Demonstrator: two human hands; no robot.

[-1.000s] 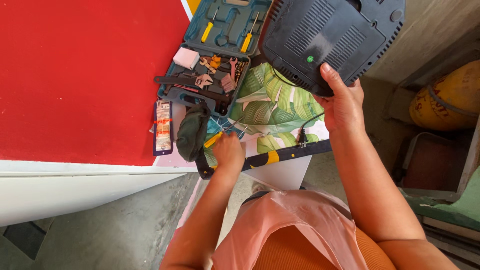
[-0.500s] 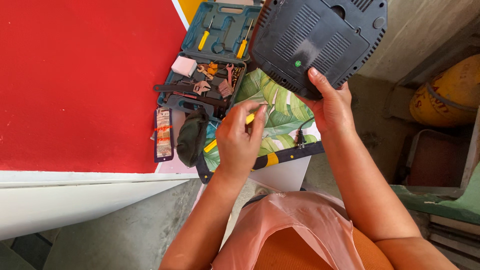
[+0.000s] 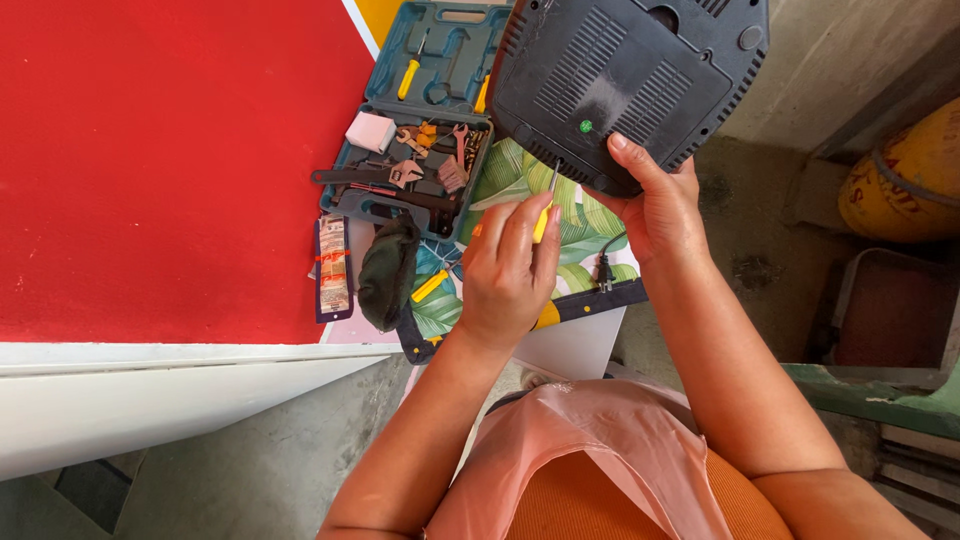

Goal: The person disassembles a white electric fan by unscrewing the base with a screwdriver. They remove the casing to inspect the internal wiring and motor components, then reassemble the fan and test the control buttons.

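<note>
Head view shows the left hand closed on a small yellow-handled screwdriver, fingers pinched together around the handle, its thin shaft pointing up toward the underside of a dark grey plastic device. The right hand supports this device at its lower edge — thumb on the vented face just beside a green dot, the other fingers wrapped behind the rim. The device is tilted above a leaf-patterned cloth, to the right of an open teal tool case. It looks rigid, bulky and probably not light, with smooth plastic that could slip — holding at the rim seems safest. A black power plug lies below the device.
</note>
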